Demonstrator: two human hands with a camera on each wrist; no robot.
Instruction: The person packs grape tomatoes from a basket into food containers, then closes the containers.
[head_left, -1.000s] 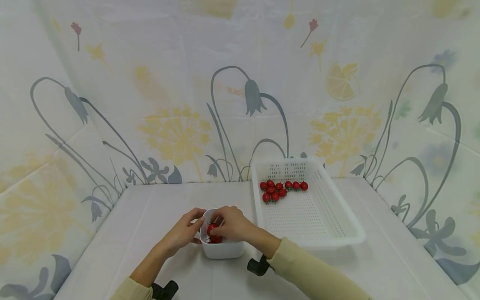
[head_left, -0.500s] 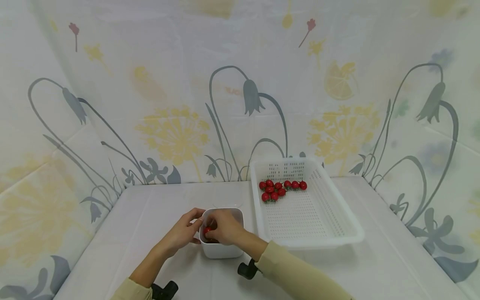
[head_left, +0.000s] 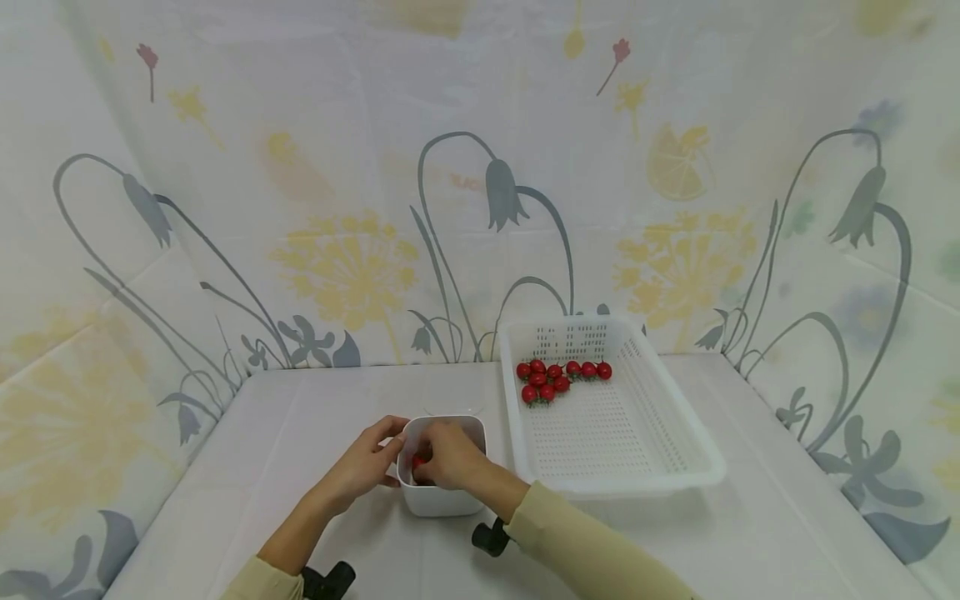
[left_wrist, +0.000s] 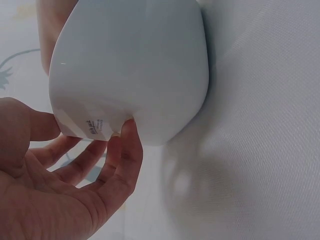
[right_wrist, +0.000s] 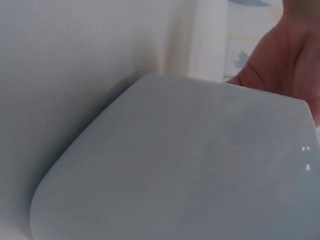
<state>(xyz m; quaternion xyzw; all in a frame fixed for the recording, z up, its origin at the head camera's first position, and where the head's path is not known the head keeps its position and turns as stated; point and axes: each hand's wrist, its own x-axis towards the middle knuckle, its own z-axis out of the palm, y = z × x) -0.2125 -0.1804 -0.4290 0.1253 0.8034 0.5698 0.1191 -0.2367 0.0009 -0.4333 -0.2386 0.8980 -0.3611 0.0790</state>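
A white square-cornered container (head_left: 444,502) stands on the table, its mouth facing up. My left hand (head_left: 362,467) holds it at its left side; in the left wrist view the thumb (left_wrist: 44,126) touches the rim and the other fingertips lie against the outer wall. Reaching in from the right, my right hand (head_left: 450,457) has its curled fingers inside, at a red cherry tomato (head_left: 417,460). That hand covers most of the inside, and its fingertips are largely hidden. The right wrist view shows mainly the container's outer wall (right_wrist: 175,165), with the working hand at upper right.
A white perforated plastic basket (head_left: 686,425) stands right of the container. Several cherry tomatoes (head_left: 546,382) with green stems lie in its back left corner. A pale cloth covers the table (head_left: 315,433), and a flower-printed curtain (head_left: 480,250) hangs behind it.
My right hand has moved slightly left and deeper into the container, covering more of the tomatoes inside. The left hand keeps its place. The tomatoes in the basket lie as before.
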